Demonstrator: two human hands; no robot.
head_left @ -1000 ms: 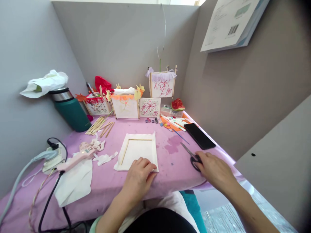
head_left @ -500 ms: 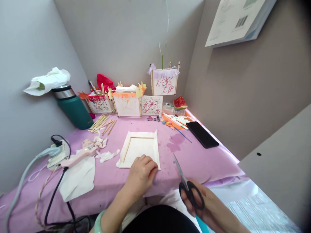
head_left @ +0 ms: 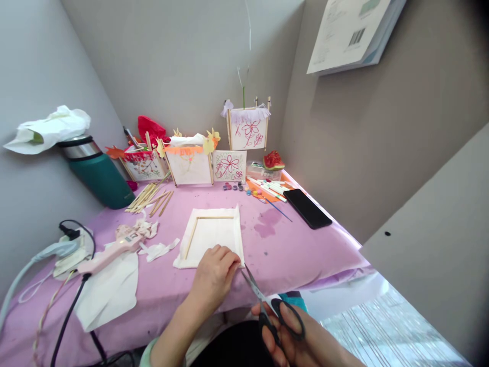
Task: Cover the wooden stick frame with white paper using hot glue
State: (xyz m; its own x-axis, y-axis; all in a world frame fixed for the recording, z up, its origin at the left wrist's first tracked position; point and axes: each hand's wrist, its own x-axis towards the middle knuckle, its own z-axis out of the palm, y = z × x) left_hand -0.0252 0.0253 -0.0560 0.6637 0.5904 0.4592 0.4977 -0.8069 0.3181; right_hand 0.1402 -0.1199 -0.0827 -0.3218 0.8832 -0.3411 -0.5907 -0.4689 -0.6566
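A square frame of thin wooden sticks (head_left: 216, 218) lies on a white sheet (head_left: 214, 235), whose edges are folded up around it. My left hand (head_left: 214, 272) rests at the near right corner, thumb and fingers pinched together on the sheet's edge. In my right hand (head_left: 305, 331) is a pair of black-handled scissors (head_left: 256, 289), fingers through the loops. Its blades stand apart, their tips right by the pinched corner. Whether they touch the sheet, I cannot tell.
To the left lie a pink glue gun (head_left: 110, 252), paper scraps (head_left: 159, 250) and cords. Wooden sticks (head_left: 148, 200) and a teal bottle (head_left: 97, 176) are behind them. Decorated lantern boxes (head_left: 190, 165) line the back. A phone (head_left: 307, 208) and markers (head_left: 269, 189) lie right.
My right hand has brought the scissors left to the sheet's corner, and the blades have opened. My left hand keeps its place there. The view has turned slightly right.
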